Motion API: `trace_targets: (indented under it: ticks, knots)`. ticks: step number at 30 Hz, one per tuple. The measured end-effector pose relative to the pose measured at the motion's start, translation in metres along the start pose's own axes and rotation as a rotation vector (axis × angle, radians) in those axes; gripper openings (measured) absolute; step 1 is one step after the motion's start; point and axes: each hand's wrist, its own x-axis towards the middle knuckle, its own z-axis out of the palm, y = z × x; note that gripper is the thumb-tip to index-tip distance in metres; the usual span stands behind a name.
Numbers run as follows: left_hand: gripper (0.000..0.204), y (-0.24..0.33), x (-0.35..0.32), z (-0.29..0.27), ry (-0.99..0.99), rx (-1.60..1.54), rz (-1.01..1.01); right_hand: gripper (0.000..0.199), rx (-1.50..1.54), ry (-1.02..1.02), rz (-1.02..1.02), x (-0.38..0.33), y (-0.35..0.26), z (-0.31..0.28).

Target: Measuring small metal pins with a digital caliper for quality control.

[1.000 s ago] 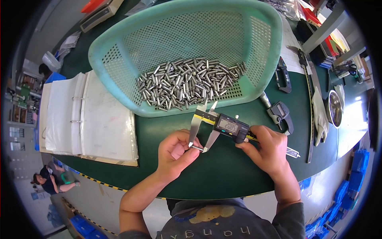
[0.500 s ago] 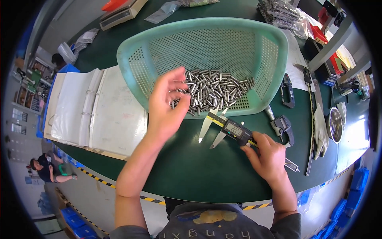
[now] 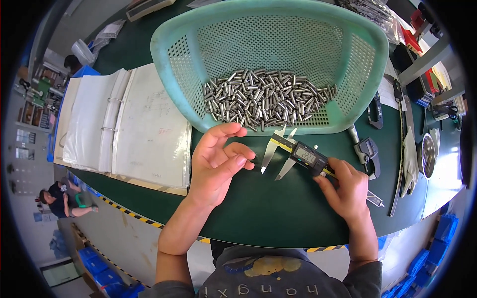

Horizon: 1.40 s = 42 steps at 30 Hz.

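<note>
My right hand [image 3: 348,186] grips a digital caliper [image 3: 308,156] by its slider, thumb underneath. The caliper's jaws stand apart, with a gap between them pointing toward me. Left of the jaws, my left hand [image 3: 218,164] hovers palm inward, its fingers loosely bent and apart; I see nothing between them. Just beyond both hands a green perforated plastic basket [image 3: 370,74] lies tilted toward me. Many short shiny metal pins [image 3: 268,97] are heaped along its near side.
An open ring binder [image 3: 149,134] with sleeved pages lies left. On the right are a micrometer [image 3: 367,151], another dark measuring tool [image 3: 375,111], a long caliper [image 3: 400,144], white gloves [image 3: 410,164] and a metal bowl [image 3: 427,154]. A seated person [image 3: 62,198] is at far left.
My left hand has drawn back from over the pins to beside the caliper jaws. The caliper in my right hand has shifted slightly right in view, and the basket looks nearer.
</note>
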Motion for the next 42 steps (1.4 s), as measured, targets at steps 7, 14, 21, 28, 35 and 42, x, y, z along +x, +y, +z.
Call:
trace_targets:
  ticks: [7, 14, 21, 28, 35, 42]
  knots:
    - [0.047, -0.0002, -0.0030, 0.0007, 0.026, 0.026, -0.009, 0.034, 0.040, 0.014, 0.032, -0.0016, 0.0008, 0.0011]
    - [0.046, -0.0008, -0.0027, 0.0000, 0.034, 0.027, -0.009, 0.034, 0.040, 0.014, 0.024, 0.0004, 0.0000, 0.0003]
    - [0.046, -0.0021, -0.0031, -0.0001, 0.028, 0.033, -0.007, 0.033, 0.046, 0.026, 0.024, -0.0002, 0.0017, 0.0011]
    - [0.042, -0.0021, -0.0018, 0.0035, 0.066, -0.012, -0.011, 0.032, 0.045, 0.026, 0.024, -0.0001, 0.0014, 0.0004]
    - [0.024, -0.0052, -0.0022, -0.0003, 0.042, -0.092, -0.036, 0.033, 0.042, 0.023, 0.021, -0.0001, 0.0013, 0.0003]
    - [0.014, -0.0009, 0.0002, 0.0064, 0.166, -0.130, -0.085, 0.033, 0.046, 0.009, 0.029, 0.0012, 0.0016, 0.0017]
